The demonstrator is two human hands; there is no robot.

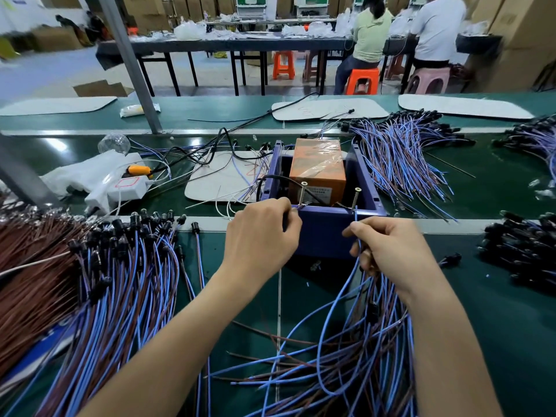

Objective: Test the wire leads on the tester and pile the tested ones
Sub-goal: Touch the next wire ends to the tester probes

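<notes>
Head view: the left hand point(261, 236) pinches a wire end point(295, 207) at the left screw point(301, 194). The right hand point(388, 251) pinches the blue wire point(356, 215), which points up to the right screw point(355, 198) at twelve o'clock.

Underneath everything: green work surface point(496, 341), in near and far lanes.
Left of centre: grey metal post point(129, 64), leaning in the view, foot on the strip between the lanes.
At left: white power strip point(120, 189) marked with a red outline; yellow plug point(139, 170) just behind it; white plastic bag point(84, 170) alongside; crumpled clear bag point(114, 142) further back.
Centre left: grey mat point(216, 179), lying flat.
On the far lane: three more grey mats point(463, 106), one small white packet point(138, 109).
Beyond: long dark table point(228, 45); orange stools point(283, 64); pink stool point(428, 81); two seated persons point(371, 34), backs to the camera; cardboard boxes point(517, 40) at right.
</notes>
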